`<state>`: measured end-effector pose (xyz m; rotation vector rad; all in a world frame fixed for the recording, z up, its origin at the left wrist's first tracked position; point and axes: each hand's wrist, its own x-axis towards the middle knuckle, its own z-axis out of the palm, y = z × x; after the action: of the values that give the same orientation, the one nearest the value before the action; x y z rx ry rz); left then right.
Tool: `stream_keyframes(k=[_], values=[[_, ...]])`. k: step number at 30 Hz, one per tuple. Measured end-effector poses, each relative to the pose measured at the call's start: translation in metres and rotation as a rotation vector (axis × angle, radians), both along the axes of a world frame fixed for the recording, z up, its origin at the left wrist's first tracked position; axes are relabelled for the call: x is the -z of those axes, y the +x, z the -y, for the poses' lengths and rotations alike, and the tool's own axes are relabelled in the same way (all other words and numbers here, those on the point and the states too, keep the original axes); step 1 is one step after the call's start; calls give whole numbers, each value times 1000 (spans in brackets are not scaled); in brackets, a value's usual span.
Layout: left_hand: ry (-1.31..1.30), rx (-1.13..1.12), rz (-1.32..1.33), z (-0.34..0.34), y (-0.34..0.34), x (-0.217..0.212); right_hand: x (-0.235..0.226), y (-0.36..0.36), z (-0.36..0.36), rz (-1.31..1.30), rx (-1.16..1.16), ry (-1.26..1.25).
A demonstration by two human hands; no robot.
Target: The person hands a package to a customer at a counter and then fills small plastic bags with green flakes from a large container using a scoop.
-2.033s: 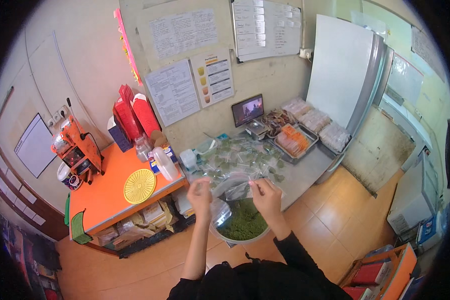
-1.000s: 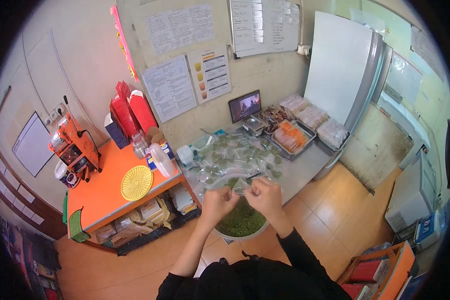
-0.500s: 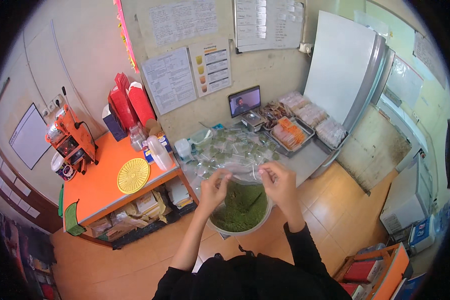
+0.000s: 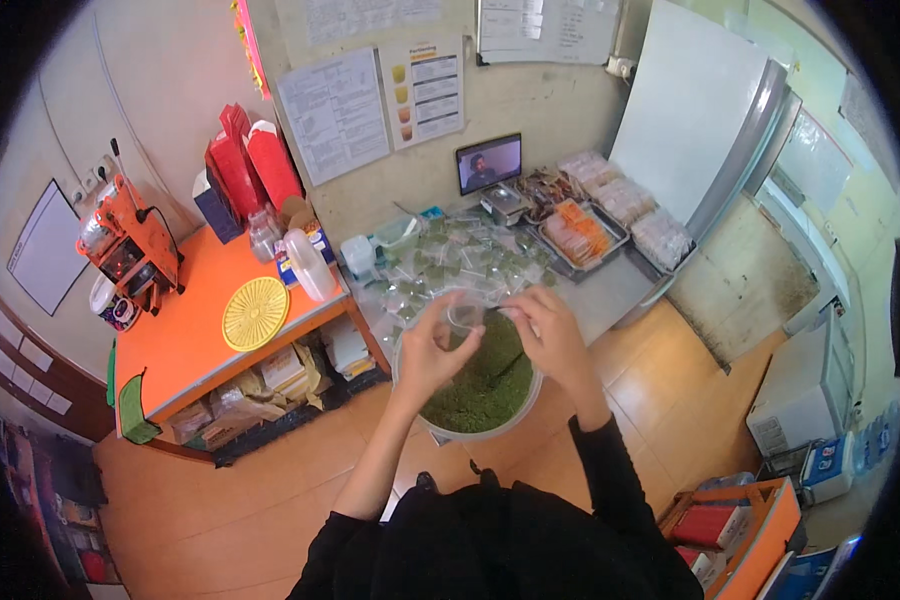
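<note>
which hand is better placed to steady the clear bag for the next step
Probably the left hand: its fingers curve around the clear bag, over the tub of green powder. The right hand is close beside it, but whether its fingers touch the bag is hard to tell.

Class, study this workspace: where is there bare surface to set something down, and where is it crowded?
Bare: the orange tabletop between the orange machine and the yellow disc; also the grey counter between the metal tray and the right hand. Crowded: beyond the bowl, where small bags overlap.
</note>
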<state>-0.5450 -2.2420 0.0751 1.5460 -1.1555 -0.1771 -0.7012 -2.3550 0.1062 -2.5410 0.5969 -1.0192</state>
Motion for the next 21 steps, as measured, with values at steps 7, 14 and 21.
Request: stream_keyframes(k=[7,14,21], values=[[53,-23,-58,-6,15,4,76,-1,17,-864,-168,-331],[54,-81,-124,-6,24,14,53,12,33,-374,-104,-344],[45,-87,-111,-5,24,8,88,15,20,-549,-396,4]])
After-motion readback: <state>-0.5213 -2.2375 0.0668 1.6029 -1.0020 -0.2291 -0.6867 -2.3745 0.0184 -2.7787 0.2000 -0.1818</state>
